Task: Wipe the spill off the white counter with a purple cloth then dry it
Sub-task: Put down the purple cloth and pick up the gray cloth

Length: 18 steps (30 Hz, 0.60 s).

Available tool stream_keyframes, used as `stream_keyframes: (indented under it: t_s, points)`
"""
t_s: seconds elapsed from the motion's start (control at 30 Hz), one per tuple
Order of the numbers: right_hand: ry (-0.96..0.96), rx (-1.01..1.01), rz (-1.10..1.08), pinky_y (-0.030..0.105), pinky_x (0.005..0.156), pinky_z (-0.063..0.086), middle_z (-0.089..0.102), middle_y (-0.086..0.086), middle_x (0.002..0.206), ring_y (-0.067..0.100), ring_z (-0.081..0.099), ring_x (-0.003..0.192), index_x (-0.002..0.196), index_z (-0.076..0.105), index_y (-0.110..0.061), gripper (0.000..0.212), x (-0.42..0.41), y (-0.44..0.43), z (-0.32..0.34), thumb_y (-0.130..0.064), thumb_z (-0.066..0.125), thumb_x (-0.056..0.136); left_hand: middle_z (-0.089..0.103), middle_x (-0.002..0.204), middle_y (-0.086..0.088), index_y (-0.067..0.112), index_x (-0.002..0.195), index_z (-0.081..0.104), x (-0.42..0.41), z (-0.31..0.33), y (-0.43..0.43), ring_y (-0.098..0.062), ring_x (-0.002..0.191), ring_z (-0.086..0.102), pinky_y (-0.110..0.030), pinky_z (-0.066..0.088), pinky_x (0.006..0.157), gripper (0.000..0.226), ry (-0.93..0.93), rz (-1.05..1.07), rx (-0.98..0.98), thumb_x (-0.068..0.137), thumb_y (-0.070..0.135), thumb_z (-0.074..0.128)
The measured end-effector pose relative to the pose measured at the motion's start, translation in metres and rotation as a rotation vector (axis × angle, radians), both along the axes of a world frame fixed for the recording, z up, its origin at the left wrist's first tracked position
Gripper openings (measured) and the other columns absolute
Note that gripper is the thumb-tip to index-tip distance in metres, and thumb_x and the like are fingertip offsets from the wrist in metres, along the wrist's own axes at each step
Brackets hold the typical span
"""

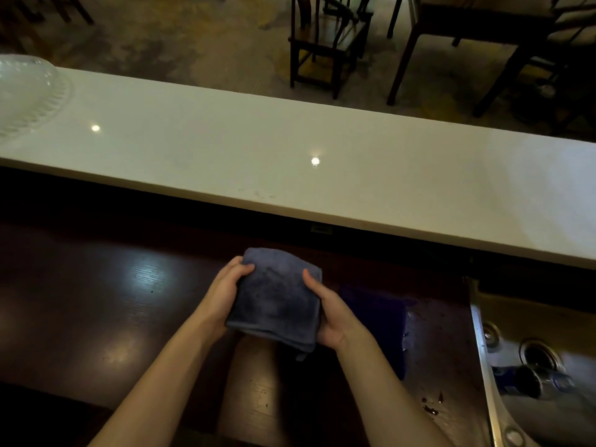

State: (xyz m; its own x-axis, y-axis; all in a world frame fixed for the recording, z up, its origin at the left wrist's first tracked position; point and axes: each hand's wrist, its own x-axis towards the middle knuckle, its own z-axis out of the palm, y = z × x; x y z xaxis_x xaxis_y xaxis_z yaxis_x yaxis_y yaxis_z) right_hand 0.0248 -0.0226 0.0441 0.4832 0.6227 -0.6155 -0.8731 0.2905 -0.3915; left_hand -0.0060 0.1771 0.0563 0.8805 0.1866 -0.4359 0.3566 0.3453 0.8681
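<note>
I hold a folded grey-blue cloth [277, 301] in both hands above the dark wooden lower counter [96, 301]. My left hand [222, 295] grips its left edge and my right hand [332, 314] grips its right edge. A darker purple cloth [377, 321] lies flat on the dark counter just right of my right hand. The long white counter [290, 150] runs across the view beyond my hands. It shows faint smudges near its front edge [258, 193] and two light reflections.
A clear glass dish [29, 91] sits on the white counter at far left. A metal sink [532, 366] with a drain lies at lower right. Small dark spots [430, 409] mark the wooden counter near the sink. Dark chairs [325, 43] and a table stand beyond the counter.
</note>
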Motion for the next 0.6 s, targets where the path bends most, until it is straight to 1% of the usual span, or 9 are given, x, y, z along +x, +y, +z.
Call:
stream_keyframes:
  t_s: [0.03,0.1,0.17,0.27,0.37,0.43,0.5,0.53,0.6]
  points:
    - [-0.046,0.015,0.0,0.04,0.087,0.06,0.069,0.02,0.13,0.034,0.068,0.118,0.121,0.073,-0.006,0.05,0.001,0.0,0.008,-0.036,0.081,0.082,0.07,0.075,-0.001,0.018,0.08,0.062,0.002,0.007,-0.003,-0.012,0.074,0.07,-0.021,0.054,0.06,0.006,-0.034,0.005,0.015,0.085,0.017,0.059]
    - [-0.164,0.04,-0.056,0.038,0.088,0.059,0.068,0.018,0.131,0.033,0.066,0.121,0.123,0.072,-0.008,0.041,0.004,-0.001,0.024,-0.026,0.078,0.086,0.068,0.071,0.004,0.019,0.078,0.061,0.006,0.024,-0.009,-0.007,0.07,0.066,-0.018,0.053,0.06,0.016,-0.116,0.03,0.084,0.091,0.011,0.056]
    - [-0.273,0.051,-0.116,0.036,0.09,0.058,0.068,0.016,0.133,0.031,0.065,0.123,0.125,0.071,-0.011,0.033,0.005,-0.003,0.043,-0.021,0.071,0.093,0.072,0.072,0.005,0.018,0.083,0.065,0.01,0.043,-0.012,-0.006,0.071,0.068,-0.018,0.054,0.062,0.015,-0.207,0.05,0.174,0.094,0.01,0.057]
    - [-0.364,0.053,-0.181,0.037,0.093,0.057,0.067,0.014,0.135,0.031,0.064,0.125,0.127,0.069,-0.013,0.03,0.008,-0.006,0.071,-0.022,0.063,0.099,0.078,0.081,-0.001,0.018,0.096,0.071,0.017,0.07,-0.018,-0.01,0.079,0.072,-0.022,0.058,0.068,0.008,-0.296,0.085,0.242,0.092,0.016,0.065]
    - [-0.398,0.052,-0.234,0.036,0.09,0.058,0.069,0.014,0.131,0.029,0.066,0.121,0.12,0.074,-0.014,0.026,0.015,-0.012,0.095,-0.023,0.062,0.099,0.079,0.084,0.006,0.024,0.098,0.073,0.03,0.088,-0.021,-0.003,0.08,0.072,-0.016,0.054,0.069,0.011,-0.367,0.138,0.356,0.09,0.019,0.069]
    - [-0.4,0.058,-0.289,0.037,0.089,0.059,0.069,0.015,0.131,0.029,0.067,0.12,0.122,0.073,-0.012,0.029,0.023,-0.022,0.109,-0.025,0.064,0.096,0.079,0.087,0.007,0.025,0.102,0.073,0.042,0.096,-0.021,-0.004,0.086,0.073,-0.019,0.056,0.075,0.014,-0.392,0.16,0.463,0.09,0.022,0.069]
    - [-0.42,0.048,-0.368,0.039,0.094,0.058,0.068,0.015,0.133,0.029,0.065,0.123,0.131,0.065,-0.009,0.04,0.032,-0.038,0.123,-0.027,0.064,0.095,0.078,0.102,0.003,0.021,0.112,0.071,0.051,0.097,-0.015,-0.01,0.1,0.071,-0.029,0.055,0.09,0.022,-0.388,0.159,0.606,0.091,0.025,0.068]
    - [-0.444,0.033,-0.416,0.04,0.097,0.057,0.068,0.014,0.133,0.028,0.065,0.123,0.132,0.063,-0.009,0.041,0.036,-0.047,0.129,-0.028,0.063,0.095,0.075,0.112,0.002,0.021,0.117,0.069,0.054,0.096,-0.011,-0.009,0.107,0.068,-0.029,0.052,0.097,0.027,-0.376,0.148,0.739,0.091,0.028,0.067]
    - [-0.51,0.002,-0.52,0.042,0.099,0.056,0.07,0.012,0.13,0.027,0.066,0.121,0.128,0.065,-0.012,0.038,0.045,-0.068,0.141,-0.029,0.062,0.094,0.067,0.128,0.005,0.022,0.127,0.064,0.058,0.093,-0.003,0.001,0.117,0.057,-0.02,0.041,0.103,0.038,-0.344,0.115,0.984,0.091,0.035,0.065]
